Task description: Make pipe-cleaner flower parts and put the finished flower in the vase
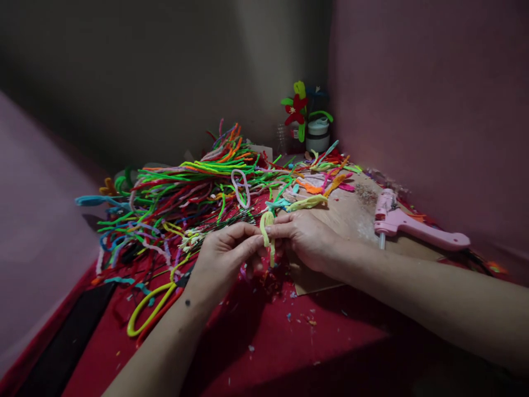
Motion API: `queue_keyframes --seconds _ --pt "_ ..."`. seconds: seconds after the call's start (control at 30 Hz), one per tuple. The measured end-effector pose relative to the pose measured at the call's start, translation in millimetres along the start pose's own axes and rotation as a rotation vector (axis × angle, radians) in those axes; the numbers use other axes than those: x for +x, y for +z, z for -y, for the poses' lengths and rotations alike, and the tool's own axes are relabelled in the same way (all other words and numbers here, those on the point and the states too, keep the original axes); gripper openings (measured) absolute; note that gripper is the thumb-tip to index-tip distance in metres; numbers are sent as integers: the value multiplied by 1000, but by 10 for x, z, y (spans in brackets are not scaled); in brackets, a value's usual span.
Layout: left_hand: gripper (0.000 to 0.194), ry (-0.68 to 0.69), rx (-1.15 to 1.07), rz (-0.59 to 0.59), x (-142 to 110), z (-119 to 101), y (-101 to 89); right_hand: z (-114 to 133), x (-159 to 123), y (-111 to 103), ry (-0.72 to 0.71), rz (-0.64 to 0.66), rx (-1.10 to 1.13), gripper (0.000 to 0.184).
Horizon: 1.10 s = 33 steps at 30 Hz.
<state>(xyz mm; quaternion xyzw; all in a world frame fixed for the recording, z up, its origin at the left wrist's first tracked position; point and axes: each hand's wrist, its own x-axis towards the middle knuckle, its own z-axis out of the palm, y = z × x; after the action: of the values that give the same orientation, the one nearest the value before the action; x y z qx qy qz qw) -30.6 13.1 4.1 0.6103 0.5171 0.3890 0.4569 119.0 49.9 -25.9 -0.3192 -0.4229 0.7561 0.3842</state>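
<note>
A dark grey wall [157, 71] stands at the back, with a paler band of light [262, 49] running down it. A dim mauve surface [433, 99] fills the right side, and a brighter lilac one [33, 237] slants in at the left. The counter [231, 353] is deep red, crossed at its left by a broad black strip [68, 342]. Dark shadow [372, 364] covers its near right part.
</note>
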Motion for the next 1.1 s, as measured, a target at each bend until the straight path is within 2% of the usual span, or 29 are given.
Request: queue_keyframes --seconds 0.13,0.23,0.33,0.43,0.5,0.53,0.6,0.7,0.77,0.83,0.97,1.1 --pt "21 -12 -82 17 2 19 -12 25 -21 22 -7 18 50 18" --pt "18 -17 -61 27 -14 13 -2 23 -25 22 -5 -9 40 16" --pt "19 20 47 -83 -30 6 32 7 -21 14 -3 -19 35 17" --pt "12 166 275 -240 -38 20 68 -9 -7 1 4 8 38 16" --pt "9 260 381 -272 -32 40 80 -14 8 -10 6 29 54 15" --pt "9 273 372 -269 -24 50 81 -15 15 -16 8 40 63 14" --pt "13 219 220 -216 -1 65 78 -13 29 -26 7 73 78 13" --pt "31 74 -84 -35 40 79 76 -9 47 -38 -8 104 104 12" --pt "34 53 -158 50 60 91 84 -5 55 -43 -23 77 126 12" --pt "29 82 -131 37 68 111 94 4 58 -44 -39 40 140 10" --pt "22 92 57 -19 47 135 96 38 57 -40 -70 -3 178 14" --pt "19 -14 56 89 16 82 68 60 71 -50 -76 0 228 14"
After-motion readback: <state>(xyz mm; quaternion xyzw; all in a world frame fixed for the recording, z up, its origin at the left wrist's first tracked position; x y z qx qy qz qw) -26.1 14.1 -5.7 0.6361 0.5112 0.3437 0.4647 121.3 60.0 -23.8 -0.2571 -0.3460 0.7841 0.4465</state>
